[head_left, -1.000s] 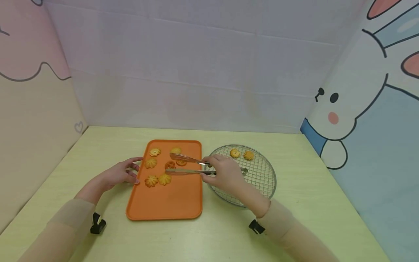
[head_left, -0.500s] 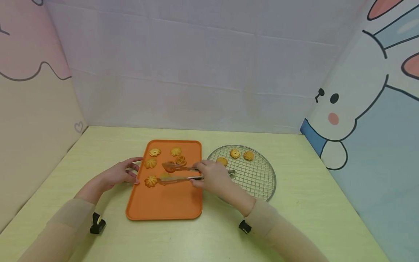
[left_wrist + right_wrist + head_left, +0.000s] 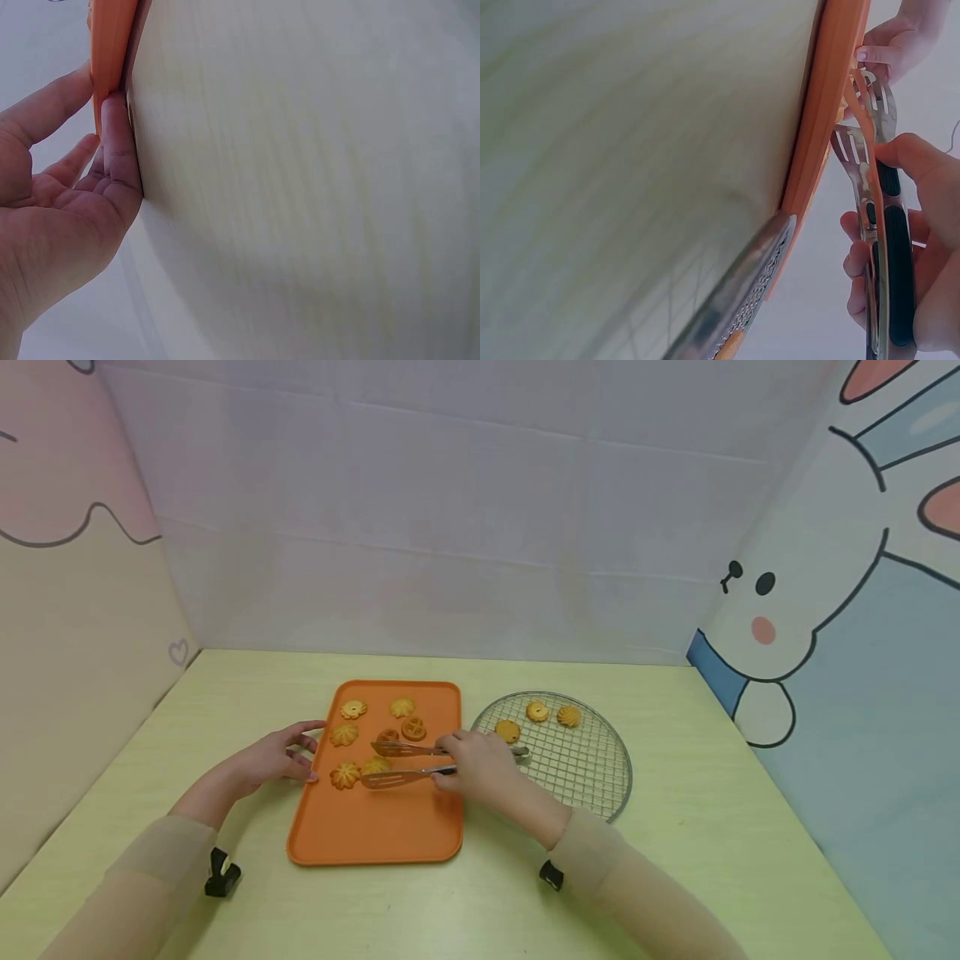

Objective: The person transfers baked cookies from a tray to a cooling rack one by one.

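My right hand [image 3: 480, 766] holds metal tongs [image 3: 408, 777] with dark grip inserts over the orange tray [image 3: 375, 831]. Their slotted arms are spread, one on each side of a yellow flower-shaped cookie [image 3: 377, 766]; contact with it cannot be told. Just beyond the farther arm lies a partly covered pretzel-like cookie [image 3: 387, 736]. With its fingers spread, my left hand [image 3: 273, 756] rests against the tray's left edge. In the left wrist view, fingertips [image 3: 116, 112] touch the tray's side close to the table.
More cookies [image 3: 345, 775] lie on the tray's left and far parts. A round wire rack [image 3: 592, 768] stands right of the tray, bearing several cookies [image 3: 569, 717], partly behind my right hand. A pale wall [image 3: 450, 527] closes off the table's back.
My right hand has moved left and nearer to me, bringing the tongs from over the pretzel-like cookies to around the flower-shaped one. A rack cookie has come into view. My left hand stays put.
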A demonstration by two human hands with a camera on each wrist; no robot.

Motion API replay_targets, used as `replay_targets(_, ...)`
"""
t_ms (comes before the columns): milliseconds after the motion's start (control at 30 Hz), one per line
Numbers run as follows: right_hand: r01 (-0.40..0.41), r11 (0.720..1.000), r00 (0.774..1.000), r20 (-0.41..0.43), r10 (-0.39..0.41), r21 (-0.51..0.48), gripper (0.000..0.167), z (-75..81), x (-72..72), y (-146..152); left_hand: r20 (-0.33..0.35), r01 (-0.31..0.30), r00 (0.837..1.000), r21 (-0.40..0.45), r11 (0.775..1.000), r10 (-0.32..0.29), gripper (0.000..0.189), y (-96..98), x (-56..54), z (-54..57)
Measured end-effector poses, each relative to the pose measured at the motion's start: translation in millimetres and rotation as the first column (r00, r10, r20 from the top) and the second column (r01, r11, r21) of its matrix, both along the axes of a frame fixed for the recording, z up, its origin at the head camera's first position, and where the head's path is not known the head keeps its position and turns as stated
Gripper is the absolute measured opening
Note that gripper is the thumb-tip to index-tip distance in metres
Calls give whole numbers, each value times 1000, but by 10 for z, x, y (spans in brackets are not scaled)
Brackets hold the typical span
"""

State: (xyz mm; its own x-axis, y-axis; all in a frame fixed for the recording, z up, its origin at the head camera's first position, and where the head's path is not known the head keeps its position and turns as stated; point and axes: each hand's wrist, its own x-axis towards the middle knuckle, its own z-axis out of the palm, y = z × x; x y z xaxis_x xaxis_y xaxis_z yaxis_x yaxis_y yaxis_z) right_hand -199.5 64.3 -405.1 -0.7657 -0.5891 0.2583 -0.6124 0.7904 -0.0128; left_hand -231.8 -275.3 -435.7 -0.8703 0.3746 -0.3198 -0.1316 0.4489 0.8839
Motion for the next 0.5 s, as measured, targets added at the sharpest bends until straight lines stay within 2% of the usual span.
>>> replay_targets(233,18,999,999,32,-19,30,37,-30,-45,-40,-13,13,1000,2,1000,-13,90,13,13,11)
replay_targets(500,-17,999,999,37,16,27,35,-34,-92,-57,-10,5,1000,-7,1000,-5,90,-2,-2,-2)
